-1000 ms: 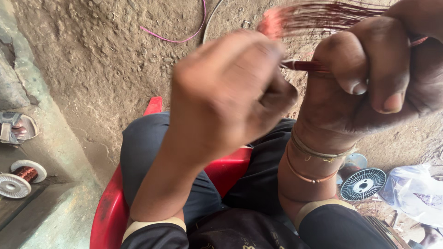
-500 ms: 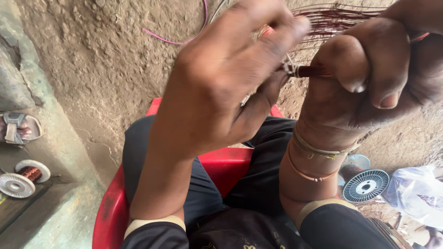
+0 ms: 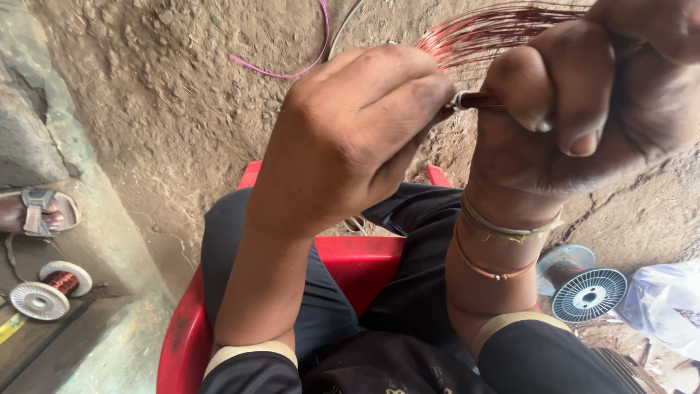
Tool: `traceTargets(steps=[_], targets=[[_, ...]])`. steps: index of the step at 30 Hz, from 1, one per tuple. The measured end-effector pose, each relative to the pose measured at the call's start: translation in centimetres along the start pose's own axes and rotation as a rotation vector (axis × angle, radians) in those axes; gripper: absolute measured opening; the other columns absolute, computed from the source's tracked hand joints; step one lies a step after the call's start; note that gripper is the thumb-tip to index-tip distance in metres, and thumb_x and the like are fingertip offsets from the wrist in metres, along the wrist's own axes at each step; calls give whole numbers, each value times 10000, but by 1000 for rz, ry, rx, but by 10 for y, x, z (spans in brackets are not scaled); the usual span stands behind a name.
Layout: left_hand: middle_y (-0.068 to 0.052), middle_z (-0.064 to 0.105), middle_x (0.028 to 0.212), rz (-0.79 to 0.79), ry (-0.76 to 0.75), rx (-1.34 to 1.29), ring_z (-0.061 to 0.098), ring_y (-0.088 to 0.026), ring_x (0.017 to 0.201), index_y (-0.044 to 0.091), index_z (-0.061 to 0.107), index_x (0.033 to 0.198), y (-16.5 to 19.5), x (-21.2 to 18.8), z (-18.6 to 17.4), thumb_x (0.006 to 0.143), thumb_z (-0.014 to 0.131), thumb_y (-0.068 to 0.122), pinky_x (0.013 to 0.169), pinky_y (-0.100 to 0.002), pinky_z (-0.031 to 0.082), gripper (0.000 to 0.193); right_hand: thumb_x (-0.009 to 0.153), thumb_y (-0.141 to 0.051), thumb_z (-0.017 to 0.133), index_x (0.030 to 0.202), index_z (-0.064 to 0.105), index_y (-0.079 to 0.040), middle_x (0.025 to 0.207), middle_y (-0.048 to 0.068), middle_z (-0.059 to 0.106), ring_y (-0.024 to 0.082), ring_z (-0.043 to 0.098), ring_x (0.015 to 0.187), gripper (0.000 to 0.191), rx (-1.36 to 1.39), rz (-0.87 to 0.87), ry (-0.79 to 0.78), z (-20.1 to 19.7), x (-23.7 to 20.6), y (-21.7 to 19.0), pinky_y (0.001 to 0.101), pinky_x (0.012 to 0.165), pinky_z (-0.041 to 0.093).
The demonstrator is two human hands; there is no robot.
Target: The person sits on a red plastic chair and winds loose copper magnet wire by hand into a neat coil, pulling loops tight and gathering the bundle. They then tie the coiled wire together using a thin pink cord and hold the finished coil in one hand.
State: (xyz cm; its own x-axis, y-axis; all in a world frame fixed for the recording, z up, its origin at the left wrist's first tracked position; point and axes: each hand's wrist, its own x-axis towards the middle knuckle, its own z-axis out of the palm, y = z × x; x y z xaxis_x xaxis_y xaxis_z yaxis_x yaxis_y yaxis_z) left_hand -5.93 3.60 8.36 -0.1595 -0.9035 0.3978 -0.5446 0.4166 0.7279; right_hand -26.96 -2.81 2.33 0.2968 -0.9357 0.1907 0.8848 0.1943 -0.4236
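**Two hands hold a bundle of thin red wire up close**

A bundle of thin copper wire (image 3: 496,33) with a shiny red coat is up near the top of the view, close to the camera. Its many strands fan out toward the top right, so they stay apart and do not tangle. At the near end the strands come together into one tight neck (image 3: 477,100).

The right hand (image 3: 583,109) is curled into a fist around that neck. The thumb lies across the fingers, which looks like a firm grip to keep the bundle steady. Two thin bands (image 3: 503,244) sit on that wrist.

The left hand (image 3: 350,138) comes in from the other side. Its fingertips are pressed together and pinch the very end of the neck, where something small and silver shows. I cannot tell what that small thing is. Both hands meet at the same spot, so one holds and the other works.

The person sits on a red plastic chair (image 3: 357,266) in dark trousers, with the hands raised over the lap.

Around the chair is a dirt floor (image 3: 182,109). A loose pink wire (image 3: 292,66) lies on it far from the hands. At the left, a white spool (image 3: 47,290) with copper wire on it rests on a low step, near a foot in a sandal (image 3: 36,211). At the right lie a round grey spool end (image 3: 589,295) and a clear plastic bag (image 3: 667,306).
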Motion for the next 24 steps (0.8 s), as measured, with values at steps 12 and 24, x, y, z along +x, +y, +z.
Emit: traceTargets(steps=[12, 24], targets=[[-88, 675, 1023, -40, 207, -9, 696, -283, 933, 45, 631, 1097, -10, -11, 10, 1003, 729, 23, 815, -371, 567, 138, 1196, -199, 428, 1163, 581, -135, 1078, -29, 703, -21, 347, 473, 170, -22, -3, 41, -8, 5, 10, 186, 528, 284], [-78, 638, 792, -241, 276, 45, 631, -202, 686, 53, 650, 915, -64, -12, 29, 1004, 670, 166, 638, -350, 486, 144, 1194, -91, 479, 1168, 553, -81, 1061, 88, 674, 80, 395, 523, 79, -83, 53, 1, -13, 43, 60, 267, 594, 368]])
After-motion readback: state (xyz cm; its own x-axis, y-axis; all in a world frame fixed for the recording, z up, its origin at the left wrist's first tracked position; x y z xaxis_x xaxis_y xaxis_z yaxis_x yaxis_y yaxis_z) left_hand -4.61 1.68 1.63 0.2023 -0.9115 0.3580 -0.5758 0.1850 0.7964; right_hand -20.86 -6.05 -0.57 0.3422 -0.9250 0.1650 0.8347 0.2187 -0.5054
